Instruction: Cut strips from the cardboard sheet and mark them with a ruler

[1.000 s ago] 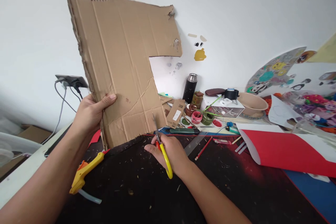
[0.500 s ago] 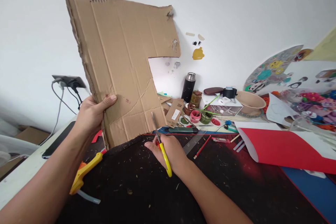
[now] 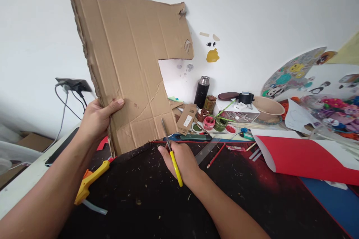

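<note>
My left hand (image 3: pixel 98 117) grips a large piece of brown corrugated cardboard (image 3: pixel 126 56) by its lower left edge, thumb on the front face. The sheet is held upright, with a rectangular notch cut from its right side and torn patches near the top. My right hand (image 3: pixel 181 162) is closed around yellow-handled scissors (image 3: pixel 174 168). One scissor blade shows in front of the cardboard's lower right edge; the other is hidden, apparently behind it. Below the left hand, a yellow glue gun (image 3: pixel 92 181) with a translucent glue stick lies on the black work surface (image 3: pixel 146 209).
Behind stand a black thermos (image 3: pixel 202 91), paint pots (image 3: pixel 209 122) and a beige bowl (image 3: pixel 267 107). A green cutter (image 3: pixel 195 137), a red pencil (image 3: pixel 215 155) and a clear ruler (image 3: pixel 206 151) lie nearby. Red paper (image 3: pixel 308 157) is at right, a power socket (image 3: pixel 73 84) at left.
Almost nothing differs. The right hand with the scissors has shifted very slightly, and the cardboard sits a touch higher in view, held the same way.
</note>
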`<state>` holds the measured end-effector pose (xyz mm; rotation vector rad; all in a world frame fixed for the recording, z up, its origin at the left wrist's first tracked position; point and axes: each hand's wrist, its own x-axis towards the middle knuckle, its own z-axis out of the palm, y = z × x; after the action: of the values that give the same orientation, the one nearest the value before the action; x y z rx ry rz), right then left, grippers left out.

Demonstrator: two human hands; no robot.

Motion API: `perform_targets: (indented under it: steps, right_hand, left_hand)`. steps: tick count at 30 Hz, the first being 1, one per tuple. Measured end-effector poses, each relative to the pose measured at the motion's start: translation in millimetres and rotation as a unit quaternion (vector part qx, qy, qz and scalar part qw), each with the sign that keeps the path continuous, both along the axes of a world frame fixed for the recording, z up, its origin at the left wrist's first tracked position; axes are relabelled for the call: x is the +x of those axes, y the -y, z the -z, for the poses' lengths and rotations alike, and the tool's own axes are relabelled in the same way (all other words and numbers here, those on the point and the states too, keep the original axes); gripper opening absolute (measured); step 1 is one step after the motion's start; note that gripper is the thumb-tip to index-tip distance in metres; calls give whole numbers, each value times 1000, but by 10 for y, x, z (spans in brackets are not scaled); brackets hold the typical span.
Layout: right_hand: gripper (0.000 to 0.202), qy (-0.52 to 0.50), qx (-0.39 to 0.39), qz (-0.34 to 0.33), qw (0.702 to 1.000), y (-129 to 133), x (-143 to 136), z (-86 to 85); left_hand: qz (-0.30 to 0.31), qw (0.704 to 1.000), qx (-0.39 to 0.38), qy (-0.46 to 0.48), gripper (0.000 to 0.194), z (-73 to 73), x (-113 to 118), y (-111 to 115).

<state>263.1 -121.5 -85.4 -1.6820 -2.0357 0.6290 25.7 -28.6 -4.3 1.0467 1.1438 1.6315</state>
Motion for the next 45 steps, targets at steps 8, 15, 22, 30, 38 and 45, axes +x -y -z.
perform_targets:
  steps: [8, 15, 22, 30, 38, 45]
  right_hand:
    - [32, 27, -1, 3, 1000, 4, -43, -3]
    - [34, 55, 7, 18, 998, -2, -80, 99]
    - [31, -8, 19, -8, 1000, 7, -10, 50]
    - [48, -370, -132, -57, 918, -8, -19, 149]
    - [56, -442, -167, -82, 878, -18, 8, 167]
    - [68, -438, -142, -86, 883, -36, 14, 244]
  left_hand:
    - [-4, 1000, 8, -4, 47, -11, 4, 14]
    - [-9, 1000, 18, -13, 45, -28, 1, -8]
    - [-2, 999, 20, -39, 33, -26, -12, 24]
    - [-29, 998, 12, -58, 34, -124, -25, 46]
    - [-34, 999, 17, -36, 37, -115, -56, 19]
    - [-37, 997, 14, -59, 29, -120, -43, 34]
